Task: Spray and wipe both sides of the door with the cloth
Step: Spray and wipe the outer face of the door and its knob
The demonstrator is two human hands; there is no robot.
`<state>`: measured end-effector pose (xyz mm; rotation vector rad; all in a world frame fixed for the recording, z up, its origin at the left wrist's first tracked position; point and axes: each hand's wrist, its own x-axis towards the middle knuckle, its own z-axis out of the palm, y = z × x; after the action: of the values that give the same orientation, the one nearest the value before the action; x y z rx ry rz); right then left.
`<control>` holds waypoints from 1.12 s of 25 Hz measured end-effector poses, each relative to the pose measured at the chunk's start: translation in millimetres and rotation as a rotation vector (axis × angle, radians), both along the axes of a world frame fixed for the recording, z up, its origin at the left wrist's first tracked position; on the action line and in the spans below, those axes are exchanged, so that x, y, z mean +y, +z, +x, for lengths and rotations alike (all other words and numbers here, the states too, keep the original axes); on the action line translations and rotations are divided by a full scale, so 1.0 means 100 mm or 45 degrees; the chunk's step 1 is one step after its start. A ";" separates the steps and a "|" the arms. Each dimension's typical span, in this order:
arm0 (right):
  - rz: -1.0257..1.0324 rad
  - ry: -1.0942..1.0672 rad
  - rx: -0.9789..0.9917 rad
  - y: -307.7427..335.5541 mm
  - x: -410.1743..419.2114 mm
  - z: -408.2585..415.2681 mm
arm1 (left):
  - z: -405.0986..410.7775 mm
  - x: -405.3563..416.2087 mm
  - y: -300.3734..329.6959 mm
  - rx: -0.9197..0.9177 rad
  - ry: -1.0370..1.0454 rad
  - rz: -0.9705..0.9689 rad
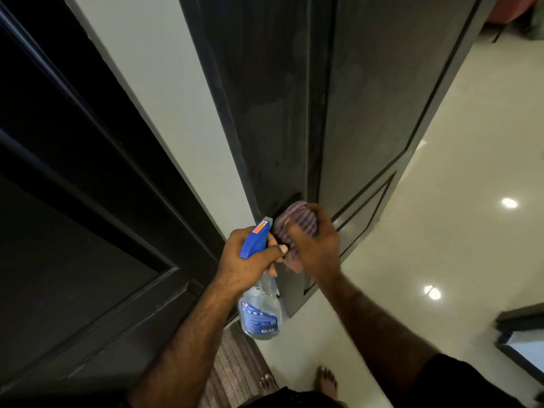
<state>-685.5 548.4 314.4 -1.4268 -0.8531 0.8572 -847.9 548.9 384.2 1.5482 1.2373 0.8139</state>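
Right hand [313,241] presses cloth [297,220] on door [265,113] — left hand [250,260] grips bottle [260,307]

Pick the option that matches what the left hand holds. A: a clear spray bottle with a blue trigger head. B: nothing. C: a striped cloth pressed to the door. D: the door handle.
A: the left hand has its grip round the neck of the spray bottle, clear with a blue trigger head, while the right hand presses the striped cloth to the dark door.
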 end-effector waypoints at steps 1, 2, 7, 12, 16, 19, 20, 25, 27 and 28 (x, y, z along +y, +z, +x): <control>-0.113 0.035 0.487 0.09 0.06 0.02 | -0.02 0.01 -0.01 -0.011 -0.027 0.000; -0.255 0.111 0.908 0.14 0.10 0.06 | -0.05 0.01 -0.02 -0.017 -0.055 0.010; -0.456 0.225 1.076 0.09 0.09 0.12 | -0.27 0.03 -0.08 -0.028 -0.169 -0.009; -0.093 0.119 -0.442 0.07 -0.11 0.03 | -0.32 0.11 -0.07 -0.072 -0.286 -0.030; 0.159 0.207 -1.687 -0.05 -0.22 0.07 | -0.33 0.09 -0.05 -0.099 -0.374 -0.019; 0.039 0.133 -1.591 -0.07 -0.21 0.04 | -0.34 0.04 -0.01 -0.120 -0.399 -0.006; -0.015 0.060 -1.303 -0.03 -0.19 -0.02 | -0.36 0.02 0.00 -0.126 -0.402 -0.002; -0.182 -0.026 -0.066 0.13 -0.03 -0.10 | -0.44 -0.10 0.04 -0.087 -0.339 -0.005; -0.367 0.014 0.357 0.15 -0.02 0.01 | -0.46 -0.15 0.05 -0.062 -0.286 -0.010; -0.496 0.070 0.630 0.16 -0.04 0.03 | -0.47 -0.18 0.07 -0.064 -0.246 -0.013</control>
<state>-682.1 544.7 330.8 -1.4288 -0.3599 1.4019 -894.5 530.9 390.7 1.6014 1.0360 0.7152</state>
